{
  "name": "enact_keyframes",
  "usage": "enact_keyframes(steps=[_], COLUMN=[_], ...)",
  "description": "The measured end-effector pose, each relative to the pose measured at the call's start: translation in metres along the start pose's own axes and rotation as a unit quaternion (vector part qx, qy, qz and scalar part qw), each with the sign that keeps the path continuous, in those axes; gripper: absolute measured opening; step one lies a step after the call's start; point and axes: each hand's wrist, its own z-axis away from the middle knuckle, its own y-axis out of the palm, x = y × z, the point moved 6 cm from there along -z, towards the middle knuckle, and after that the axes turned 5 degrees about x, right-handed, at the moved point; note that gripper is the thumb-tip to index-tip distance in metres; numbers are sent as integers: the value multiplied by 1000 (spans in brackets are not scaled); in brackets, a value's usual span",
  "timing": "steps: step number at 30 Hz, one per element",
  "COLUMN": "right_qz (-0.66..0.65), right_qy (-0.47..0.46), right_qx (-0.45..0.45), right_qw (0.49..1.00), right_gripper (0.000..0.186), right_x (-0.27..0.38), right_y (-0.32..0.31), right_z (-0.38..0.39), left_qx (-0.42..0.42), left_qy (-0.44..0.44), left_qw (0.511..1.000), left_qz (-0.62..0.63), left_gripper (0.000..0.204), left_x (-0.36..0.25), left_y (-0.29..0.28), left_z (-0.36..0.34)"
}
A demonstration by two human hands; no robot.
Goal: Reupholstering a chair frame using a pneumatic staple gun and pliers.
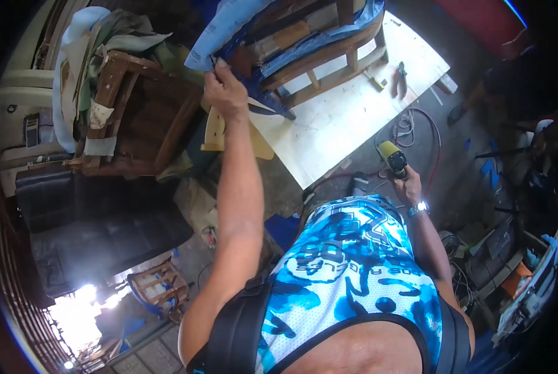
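— Blue fabric (229, 28) first: where?
— At twelve o'clock, draped over the wooden chair frame (329, 56) lying on the pale plywood table (353, 118). Lower edge caught at eleven o'clock by the left hand (224, 93), arm stretched full out.
— Gripped, or only touched?
— Gripped, with fingers closed on the edge, seemingly drawing it taut against the frame's near rail.
— And the right hand (408, 186)?
— At three o'clock, low beside the hip, wrapped round the handle of a yellow-green power tool (392, 157). Well apart from the fabric. Cannot tell whether a finger on the trigger.
— Which step, by the look of it?
— Probably tensioning and lining up the cover. Nothing being fastened yet.
— Needed for the next move?
— Steady pull from the left, tool carried across to the gripped edge, nose set flat on wood just beside the fingers, never over them.
— Anything else about?
— Pliers (400, 80) at two o'clock on the table. Second bare frame (135, 118) at ten o'clock, black cushion (98, 230) below it at eight.
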Motion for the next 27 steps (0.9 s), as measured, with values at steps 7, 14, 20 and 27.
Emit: enact_keyframes(steps=[7,14,20,27], right_qz=[15,-32,-73,-56], right_qy=[56,91,71,53], right_qx=[-33,-65,-34,-43], right_qw=[998,993,994,996], right_gripper=[41,43,51,53], right_x=[-6,-43,-31,3], right_y=[-3,27,45,23], right_z=[22,35,28,40], left_qx=[325,523,180,454], left_qy=[532,87,-183,474], left_qw=[734,828,952,687], left_qz=[-269,-184,166,-312], left_gripper=[9,24,20,10], left_x=[-28,4,69,18], left_y=[-42,-10,17,-15], left_z=[-74,-105,-23,-111])
